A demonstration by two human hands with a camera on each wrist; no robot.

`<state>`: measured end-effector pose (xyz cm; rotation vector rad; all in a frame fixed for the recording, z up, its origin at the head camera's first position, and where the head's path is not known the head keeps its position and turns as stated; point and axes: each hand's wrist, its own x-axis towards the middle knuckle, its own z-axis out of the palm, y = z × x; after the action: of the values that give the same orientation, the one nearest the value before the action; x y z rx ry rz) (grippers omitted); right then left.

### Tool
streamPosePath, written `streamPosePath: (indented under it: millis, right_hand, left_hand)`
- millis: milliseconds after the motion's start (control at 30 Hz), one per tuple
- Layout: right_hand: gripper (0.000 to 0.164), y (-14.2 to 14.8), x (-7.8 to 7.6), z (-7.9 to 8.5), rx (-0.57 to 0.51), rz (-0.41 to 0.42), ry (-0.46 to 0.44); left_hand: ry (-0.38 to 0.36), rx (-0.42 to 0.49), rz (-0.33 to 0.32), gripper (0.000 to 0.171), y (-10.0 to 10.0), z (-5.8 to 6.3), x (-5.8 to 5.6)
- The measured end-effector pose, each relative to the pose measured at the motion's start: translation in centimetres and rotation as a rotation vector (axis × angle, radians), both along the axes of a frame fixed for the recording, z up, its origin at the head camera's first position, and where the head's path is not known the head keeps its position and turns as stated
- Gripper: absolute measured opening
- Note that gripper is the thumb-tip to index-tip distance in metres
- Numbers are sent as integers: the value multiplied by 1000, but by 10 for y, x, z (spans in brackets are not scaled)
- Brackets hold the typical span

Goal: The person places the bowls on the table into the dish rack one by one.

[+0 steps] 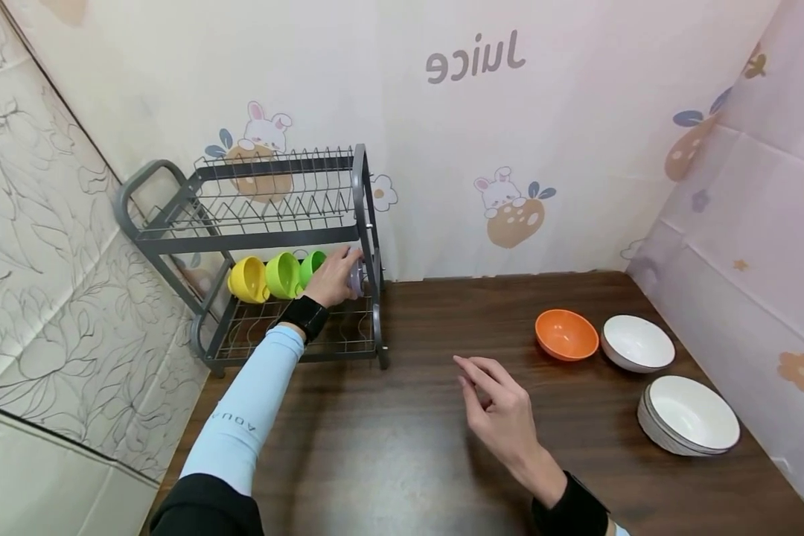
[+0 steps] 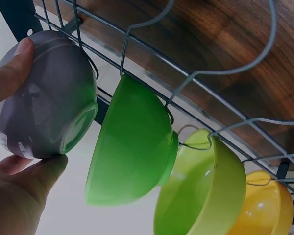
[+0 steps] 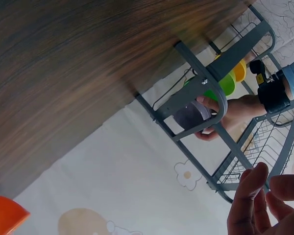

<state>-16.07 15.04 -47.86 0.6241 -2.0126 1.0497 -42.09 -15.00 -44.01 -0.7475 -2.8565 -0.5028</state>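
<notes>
My left hand (image 1: 333,279) reaches into the lower tier of a grey two-tier dish rack (image 1: 275,242) and grips a greyish-purple bowl (image 2: 49,95) at the rack's right end. Thumb and fingers span that bowl, which stands tilted on its side among the wires. Beside it a green bowl (image 2: 132,147), a lime-green bowl (image 2: 201,191) and a yellow bowl (image 1: 247,280) stand on edge in a row. My right hand (image 1: 502,409) hovers over the table, fingers loosely bent, thumb near the fingertips, with nothing in it.
On the right of the brown wooden table (image 1: 402,447) sit an orange bowl (image 1: 566,335), a white bowl (image 1: 638,343) and a stack of white bowls (image 1: 690,415). The rack's upper tier has rows of wire dividers. A printed cloth (image 1: 429,149) covers the wall behind.
</notes>
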Motion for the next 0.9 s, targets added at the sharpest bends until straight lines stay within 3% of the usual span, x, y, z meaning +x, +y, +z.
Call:
streamPosePath:
  millis: [267,433,667,800,900]
  right_hand:
    - [41,-1,5,-4,1,-15,-65]
    - [42,-1,3,-4,-8,-8,-39]
    - [41,0,1,-5,-3,-8,-31]
    - [37,2,0,-6,12,-19,-53]
    - [31,4,-1,-7,23,-22,-70]
  left_hand:
    - [-4,13,7,88,-8,-12,0]
    - [10,35,-5,88,-5,-10,-2]
    - [-2,-33,5,92,-2,-7,1]
    - [17,24,3,92,-3,0,13]
    - [59,97,-10,78,-6,9,34]
